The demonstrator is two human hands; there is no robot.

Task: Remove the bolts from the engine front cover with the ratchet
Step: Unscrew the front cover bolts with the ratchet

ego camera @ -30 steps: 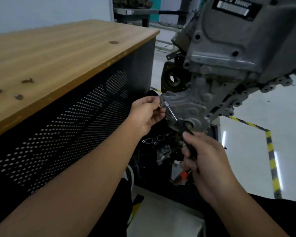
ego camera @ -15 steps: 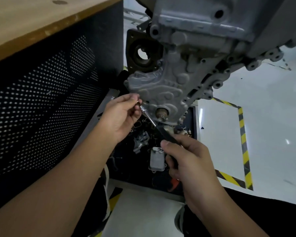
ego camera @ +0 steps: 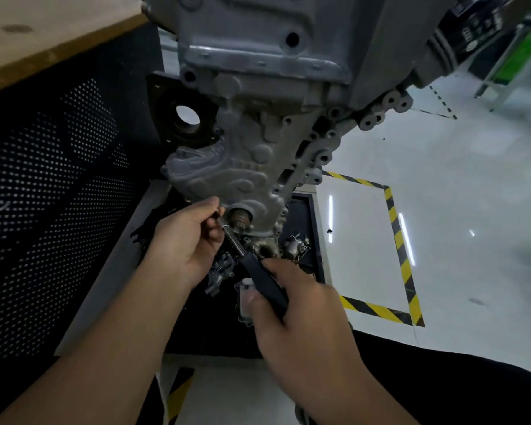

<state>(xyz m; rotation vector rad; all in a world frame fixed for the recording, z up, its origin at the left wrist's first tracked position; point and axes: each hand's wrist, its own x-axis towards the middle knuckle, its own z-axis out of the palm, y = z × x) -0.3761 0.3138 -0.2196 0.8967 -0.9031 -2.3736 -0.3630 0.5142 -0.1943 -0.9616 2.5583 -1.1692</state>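
Under the ribbed cast cover (ego camera: 227,167), right hand (ego camera: 301,305) grips ratchet (ego camera: 258,271); left hand (ego camera: 187,240) pinches its head.

We are looking down at a pale glossy floor (ego camera: 442,216) that is carrying yellow-and-black hazard tape (ego camera: 394,228) in a rectangle. A dark tray (ego camera: 314,228) is lying on it, holding loose metal engine parts (ego camera: 295,246). At upper left we are seeing a wooden counter (ego camera: 52,35) standing over a perforated black panel (ego camera: 49,194).
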